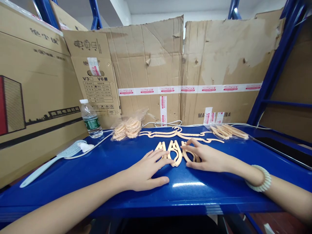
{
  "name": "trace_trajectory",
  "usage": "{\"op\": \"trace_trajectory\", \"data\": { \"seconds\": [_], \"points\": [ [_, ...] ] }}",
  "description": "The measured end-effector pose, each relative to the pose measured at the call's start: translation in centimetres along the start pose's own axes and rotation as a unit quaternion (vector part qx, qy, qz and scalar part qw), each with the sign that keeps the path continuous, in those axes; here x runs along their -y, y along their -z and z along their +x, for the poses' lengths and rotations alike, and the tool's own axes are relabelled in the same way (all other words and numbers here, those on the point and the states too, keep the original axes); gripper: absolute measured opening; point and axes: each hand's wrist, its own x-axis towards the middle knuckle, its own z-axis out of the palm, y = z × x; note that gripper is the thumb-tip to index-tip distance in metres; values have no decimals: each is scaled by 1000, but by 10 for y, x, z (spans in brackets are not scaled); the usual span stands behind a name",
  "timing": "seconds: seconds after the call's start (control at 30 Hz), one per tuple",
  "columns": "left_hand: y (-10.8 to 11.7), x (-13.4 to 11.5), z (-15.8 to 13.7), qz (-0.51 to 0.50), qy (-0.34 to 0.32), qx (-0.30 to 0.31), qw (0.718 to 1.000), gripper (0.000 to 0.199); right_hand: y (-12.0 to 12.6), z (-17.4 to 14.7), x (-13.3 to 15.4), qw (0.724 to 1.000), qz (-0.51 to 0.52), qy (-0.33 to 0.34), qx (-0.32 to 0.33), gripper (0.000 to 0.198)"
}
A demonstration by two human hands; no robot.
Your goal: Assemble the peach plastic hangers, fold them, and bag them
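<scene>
Three folded beige plastic clothes hangers lie in a row on the blue table. My left hand (147, 170) is open, palm down, with its fingertips over the left folded hanger (160, 146) and its thumb apart. One of its fingers reaches the lower part of the middle folded hanger (179, 159). My right hand (209, 156) curves over the right folded hanger (187, 156), fingers on its top and thumb at its lower edge; the hand covers part of it. Behind them lie unfolded beige hangers (163, 134), hooks together at the middle.
A clear bag of beige hangers (128, 128) lies back left, another bag (229, 131) back right. At left are a water bottle (91, 120) and a pale blue hairbrush (52, 162). A dark flat device (282, 151) lies right. Cardboard (148, 58) walls the back, a white cable (165, 123) along it.
</scene>
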Motion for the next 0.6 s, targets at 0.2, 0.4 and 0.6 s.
{"op": "trace_trajectory", "data": {
  "seconds": [0.2,0.4,0.6],
  "points": [
    [1,-2,0,7,-11,-30,999,47,6,1,0,1000,-17,3,-21,67],
    [0,0,1,9,-32,-25,999,49,22,-2,-3,999,-45,-1,-22,49],
    [-5,-17,7,42,-77,-28,996,55,12,12,-21,996,-34,-61,-59,26]
  ]
}}
